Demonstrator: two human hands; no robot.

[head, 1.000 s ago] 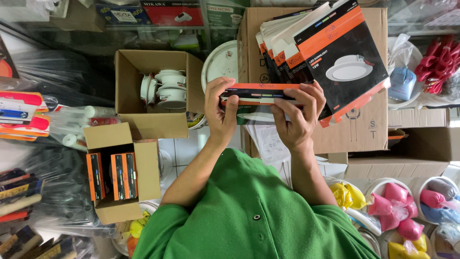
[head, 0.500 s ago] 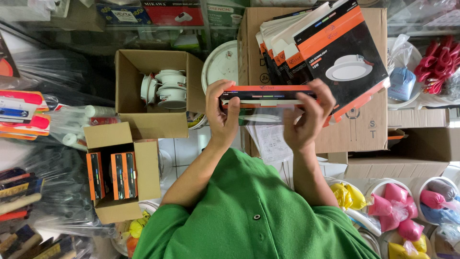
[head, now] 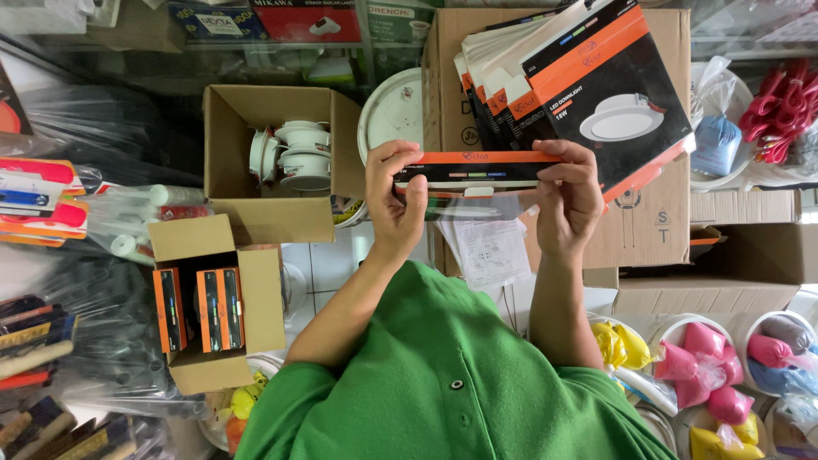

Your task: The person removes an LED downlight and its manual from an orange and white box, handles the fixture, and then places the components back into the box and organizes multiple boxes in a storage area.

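Both hands hold one flat black-and-orange carton (head: 477, 170) edge-on, level and just in front of the chest. The left hand (head: 394, 198) is closed on its left end, thumb on the near face and fingers curled over the top edge; the right hand (head: 569, 200) is closed on the right end in the same way.

The carton looks light and fairly stiff — thin card that would probably dent if squeezed mid-span — so the ends and corners seem the safest places for a grip (the smooth printed faces may be a bit slick).

Behind it a fanned stack of flat cartons (head: 588, 94) leans on a big brown box (head: 656, 221). To the left, an open box of white lamp fittings (head: 294, 153), and a smaller box (head: 213, 307) with orange-edged cartons stood on end.
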